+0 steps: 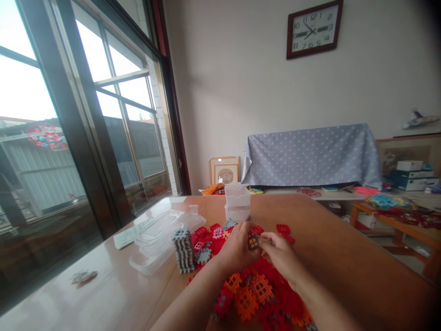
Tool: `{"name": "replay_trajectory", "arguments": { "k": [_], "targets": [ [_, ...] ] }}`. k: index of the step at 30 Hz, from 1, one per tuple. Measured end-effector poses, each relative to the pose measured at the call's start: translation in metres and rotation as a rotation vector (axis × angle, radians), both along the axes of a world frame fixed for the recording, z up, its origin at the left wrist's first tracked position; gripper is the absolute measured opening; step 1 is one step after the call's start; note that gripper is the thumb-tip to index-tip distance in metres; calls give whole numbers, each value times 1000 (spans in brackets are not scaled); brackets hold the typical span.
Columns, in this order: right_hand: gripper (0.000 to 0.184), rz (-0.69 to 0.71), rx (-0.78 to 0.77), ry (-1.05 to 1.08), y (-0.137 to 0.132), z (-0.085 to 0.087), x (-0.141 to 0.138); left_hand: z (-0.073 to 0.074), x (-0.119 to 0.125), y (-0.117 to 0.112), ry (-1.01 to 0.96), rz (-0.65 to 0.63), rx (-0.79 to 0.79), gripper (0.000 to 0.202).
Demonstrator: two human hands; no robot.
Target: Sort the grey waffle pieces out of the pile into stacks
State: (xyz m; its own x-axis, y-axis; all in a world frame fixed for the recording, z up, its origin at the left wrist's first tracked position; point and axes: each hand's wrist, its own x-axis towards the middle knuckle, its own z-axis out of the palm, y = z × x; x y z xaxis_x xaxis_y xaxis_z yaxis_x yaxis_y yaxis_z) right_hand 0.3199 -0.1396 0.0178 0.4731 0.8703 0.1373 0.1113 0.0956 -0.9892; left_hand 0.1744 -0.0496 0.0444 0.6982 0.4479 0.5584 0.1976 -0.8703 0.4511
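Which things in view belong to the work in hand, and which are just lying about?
Work in hand:
Dark tile, between left hand and right hand
Loose red and orange tiles
Grey tile stack
Clear tubs, possibly

Seemingly unrelated:
Wall clock
Spotted cloth
Framed picture

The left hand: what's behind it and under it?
Behind the left hand stands a translucent plastic container, with a gray interlocking tile nearer. Red interlocking tiles show beside the hand; whatever lies directly beneath it is covered.
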Motion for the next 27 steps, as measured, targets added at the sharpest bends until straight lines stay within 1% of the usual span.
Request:
{"name": "replay_trajectory", "arguments": {
  "k": [2,3,5,8,12,15,18,20,22,25,27],
  "targets": [
    [30,156,15,145,-5,6,-8,6,-12,-10,-8,-24,5,52],
    [28,195,12,196,-8,9,-10,9,-18,-13,-10,-26,8,52],
    [26,202,2,243,-12,13,-13,12,-31,-18,-19,-12,13,52],
    [25,235,20,302,-14,13,-12,13,-50,-20,-30,4,11,48],
    [27,302,40,326,-14,11,-15,13,-65,-23,-25,20,26,45],
    [28,334,32,326,-16,12,-20,14,-69,-29,7,106,70,46],
    [34,370,18,331,-19,12,-22,17,-74,-36,35,203,121,41],
    [38,370,5,326,-20,11,-21,22,-83,-37,38,238,143,38],
    [41,341,-11,320,-20,9,-18,27,-98,-35,25,255,159,38],
    [42,266,-43,308,-17,5,-12,37,-128,-27,-26,288,148,37],
    [42,219,-63,294,-16,3,-9,42,-152,-17,-90,344,110,36]
  ]
}}
